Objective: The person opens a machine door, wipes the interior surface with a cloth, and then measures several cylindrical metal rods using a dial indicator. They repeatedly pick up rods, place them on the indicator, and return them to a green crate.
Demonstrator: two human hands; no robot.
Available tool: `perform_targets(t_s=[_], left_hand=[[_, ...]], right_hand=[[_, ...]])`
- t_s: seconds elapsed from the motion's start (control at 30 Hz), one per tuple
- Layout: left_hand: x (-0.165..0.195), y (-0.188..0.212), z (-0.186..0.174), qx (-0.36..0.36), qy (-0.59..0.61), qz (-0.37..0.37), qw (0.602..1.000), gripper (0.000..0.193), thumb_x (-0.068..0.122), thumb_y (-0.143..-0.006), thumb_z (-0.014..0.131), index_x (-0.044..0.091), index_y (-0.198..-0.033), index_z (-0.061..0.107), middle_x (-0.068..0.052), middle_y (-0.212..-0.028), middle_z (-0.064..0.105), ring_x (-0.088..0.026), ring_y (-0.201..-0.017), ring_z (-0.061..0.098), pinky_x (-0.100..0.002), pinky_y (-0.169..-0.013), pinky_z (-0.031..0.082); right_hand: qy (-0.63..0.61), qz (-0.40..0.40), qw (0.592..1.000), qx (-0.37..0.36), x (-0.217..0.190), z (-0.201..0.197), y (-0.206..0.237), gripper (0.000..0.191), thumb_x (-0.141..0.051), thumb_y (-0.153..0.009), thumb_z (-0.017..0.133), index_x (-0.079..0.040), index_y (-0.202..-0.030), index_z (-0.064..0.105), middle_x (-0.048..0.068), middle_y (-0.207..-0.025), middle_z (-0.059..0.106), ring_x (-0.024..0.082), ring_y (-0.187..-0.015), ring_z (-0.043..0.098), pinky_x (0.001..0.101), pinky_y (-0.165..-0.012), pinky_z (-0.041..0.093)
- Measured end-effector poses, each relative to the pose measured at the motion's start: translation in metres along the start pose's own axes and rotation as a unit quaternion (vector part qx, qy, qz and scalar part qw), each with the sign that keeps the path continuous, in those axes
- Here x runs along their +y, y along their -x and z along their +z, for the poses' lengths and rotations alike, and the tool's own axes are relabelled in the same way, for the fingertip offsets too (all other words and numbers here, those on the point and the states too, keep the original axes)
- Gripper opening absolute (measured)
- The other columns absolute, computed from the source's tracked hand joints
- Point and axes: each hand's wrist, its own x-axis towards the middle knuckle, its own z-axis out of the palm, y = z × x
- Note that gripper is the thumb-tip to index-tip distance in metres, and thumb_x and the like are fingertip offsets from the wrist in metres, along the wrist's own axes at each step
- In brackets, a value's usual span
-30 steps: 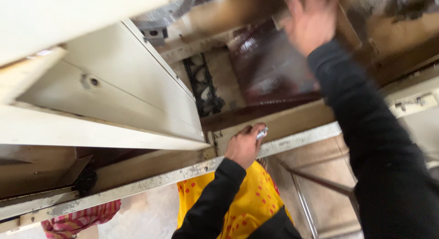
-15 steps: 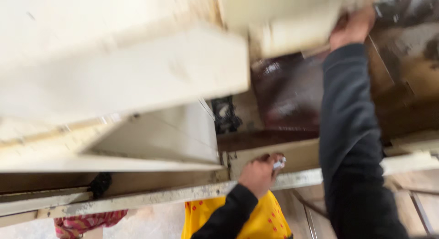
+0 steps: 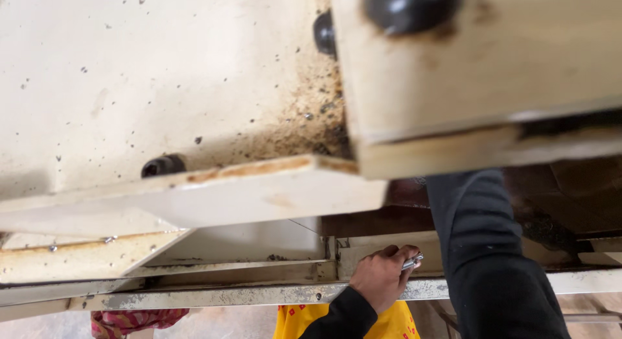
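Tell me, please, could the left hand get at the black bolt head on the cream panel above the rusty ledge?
Probably not as things stand. The left hand is closed on a small metal tool at the rail, and the ledge juts out between it and the bolt head, so it would need to go around.

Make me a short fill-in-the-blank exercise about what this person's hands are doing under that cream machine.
1. The left hand grips a small shiny ____ object.
2. That hand rests against a long pale ____ rail with worn paint.
3. The right sleeve is ____ in colour, and its hand is hidden behind the cream housing.
4. Below the rail shows ____ cloth with red marks.

Missing words: metal; metal; black; yellow
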Motion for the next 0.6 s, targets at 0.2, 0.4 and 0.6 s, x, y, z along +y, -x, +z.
perform_targets(t_s=[0.2, 0.4, 0.6], left_hand=[[-0.004, -0.002, 0.002, -0.031, 0.001, -0.012, 0.999, 0.027, 0.02, -0.102, 0.059, 0.011, -0.127, 0.062, -0.014, -0.101, 0.07, -0.033, -0.08, 0.072, -0.044, -0.076, 0.06], [-0.006, -0.003, 0.005, 0.007, 0.01, 0.015, 1.0, 0.026, 0.019, -0.102, 0.059, 0.01, -0.126, 0.063, -0.015, -0.099, 0.071, -0.033, -0.079, 0.071, -0.046, -0.074, 0.059], [-0.006, -0.008, 0.006, -0.002, 0.008, -0.006, 1.0, 0.026, 0.021, -0.102, 0.057, 0.013, -0.126, 0.062, -0.015, -0.095, 0.071, -0.033, -0.075, 0.072, -0.046, -0.075, 0.059]], right_hand=[[0.013, 0.003, 1.0, -0.006, 0.002, 0.0, 0.0, 0.031, -0.031, -0.111, 0.052, -0.004, -0.098, 0.058, 0.008, -0.087, 0.059, 0.021, -0.081, 0.058, 0.0383, -0.079, 0.051], [0.028, 0.003, 0.999, -0.015, 0.014, 0.001, -0.001, 0.033, -0.033, -0.113, 0.049, -0.003, -0.1, 0.057, 0.009, -0.087, 0.057, 0.021, -0.08, 0.056, 0.0373, -0.078, 0.05], [0.038, 0.003, 0.999, -0.015, 0.03, -0.002, 0.011, 0.036, -0.034, -0.115, 0.046, -0.002, -0.102, 0.055, 0.009, -0.087, 0.056, 0.021, -0.078, 0.055, 0.0364, -0.076, 0.049]])
